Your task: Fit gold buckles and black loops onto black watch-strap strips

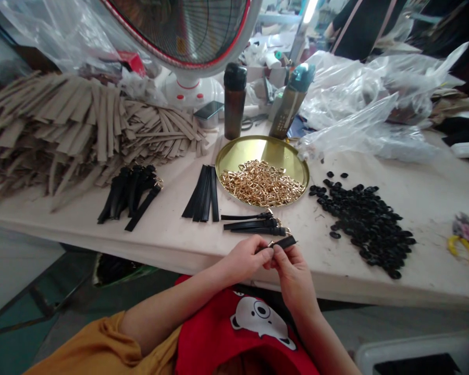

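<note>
At the table's front edge my left hand [254,255] and my right hand [295,271] meet, fingertips closed in a pinch. Between them is a short black strap [286,241] with a small gold buckle [271,244] at its left end. Just beyond my fingers lie several black straps [252,226] with gold fittings. Further back, a round gold tray [263,146] holds a heap of small gold buckles [261,183]. Plain black strips [203,194] are fanned out left of the tray. To the right spreads a pile of small black loops [369,221].
A bundle of black straps [131,194] lies at left, before a large heap of beige strips [58,120]. Behind stand a fan [187,86], a dark bottle [235,101] and a tilted bottle [291,101]. Plastic bags [375,104] and yellow-handled pliers [467,245] are at right.
</note>
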A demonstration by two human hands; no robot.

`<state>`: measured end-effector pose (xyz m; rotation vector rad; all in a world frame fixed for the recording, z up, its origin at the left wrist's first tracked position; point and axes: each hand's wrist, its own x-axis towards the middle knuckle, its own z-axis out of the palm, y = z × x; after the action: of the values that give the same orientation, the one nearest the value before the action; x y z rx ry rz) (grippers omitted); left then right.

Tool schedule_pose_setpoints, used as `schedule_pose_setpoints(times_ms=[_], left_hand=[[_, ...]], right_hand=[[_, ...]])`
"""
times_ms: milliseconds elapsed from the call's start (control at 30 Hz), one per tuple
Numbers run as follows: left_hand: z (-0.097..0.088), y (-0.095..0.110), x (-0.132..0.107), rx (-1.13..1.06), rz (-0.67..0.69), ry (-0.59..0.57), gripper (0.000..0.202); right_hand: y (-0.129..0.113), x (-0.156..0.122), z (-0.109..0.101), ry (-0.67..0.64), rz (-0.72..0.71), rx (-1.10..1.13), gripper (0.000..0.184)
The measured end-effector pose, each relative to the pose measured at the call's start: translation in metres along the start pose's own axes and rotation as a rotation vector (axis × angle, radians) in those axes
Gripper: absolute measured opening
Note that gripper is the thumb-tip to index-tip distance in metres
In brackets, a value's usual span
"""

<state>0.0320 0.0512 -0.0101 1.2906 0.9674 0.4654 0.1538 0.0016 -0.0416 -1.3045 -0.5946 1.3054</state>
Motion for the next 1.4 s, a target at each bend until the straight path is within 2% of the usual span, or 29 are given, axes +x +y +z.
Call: schedule_pose_setpoints(times_ms=[267,333,433,500,667,767,867,933,1000,1067,1133,1167,1233,1300,1400], left_hand=[[-0.002,-0.004,0.002,-0.101,-0.136,-0.088,0.016],[0.0,-0.004,0.001,-0.08,-0.143,-0.072,0.016],[0.002,-0.003,-0.001,0.068,-0.055,0.044,0.016],[0.002,-0.002,-0.004,0.159,0.019,0.095,0.018],[-0.002,-0.002,-0.009,0.047,-0.011,-0.064,0.029],[-0.004,-0.008,-0.003,0.007,-0.026,-0.035,0.033],[-0.003,-0.009,0.005,-0.005,0.005,-0.028,0.027],[-0.003,-0.006,0.009,0.082,0.064,-0.089,0.024],[-0.004,-0.001,0.012,0.193,0.086,-0.112,0.02],[-0.005,0.003,0.017,0.227,0.046,-0.07,0.022],[-0.006,0.005,0.022,0.209,-0.005,-0.036,0.023],[-0.006,0.005,0.025,0.199,-0.018,-0.044,0.023],[-0.005,0.004,0.029,0.186,-0.031,-0.078,0.023],[-0.003,0.004,0.032,0.174,-0.046,-0.094,0.023],[0.0,0.005,0.033,0.161,-0.066,-0.094,0.024]], right_hand=[[0.0,-0.001,-0.008,0.075,0.019,-0.151,0.028],[-0.004,-0.005,-0.006,0.111,-0.098,-0.323,0.028],[-0.01,-0.012,-0.004,0.145,-0.398,-0.62,0.021],[-0.012,-0.014,-0.004,0.127,-0.464,-0.675,0.015],[-0.016,-0.011,-0.004,-0.003,-0.134,-0.402,0.021],[-0.018,-0.011,-0.001,-0.048,-0.119,-0.31,0.023],[-0.021,-0.01,-0.005,-0.094,-0.154,-0.335,0.034],[-0.024,-0.004,-0.019,-0.165,-0.174,-0.411,0.039],[-0.03,0.009,-0.043,-0.134,-0.193,-0.527,0.035],[-0.038,0.028,-0.076,0.062,-0.239,-0.68,0.027],[-0.047,0.049,-0.109,0.27,-0.357,-0.88,0.025],[-0.05,0.06,-0.123,0.316,-0.403,-1.008,0.024],[-0.055,0.077,-0.145,0.304,-0.436,-1.219,0.024],[-0.056,0.088,-0.154,0.245,-0.43,-1.328,0.021],[-0.053,0.09,-0.148,0.219,-0.419,-1.296,0.016]])
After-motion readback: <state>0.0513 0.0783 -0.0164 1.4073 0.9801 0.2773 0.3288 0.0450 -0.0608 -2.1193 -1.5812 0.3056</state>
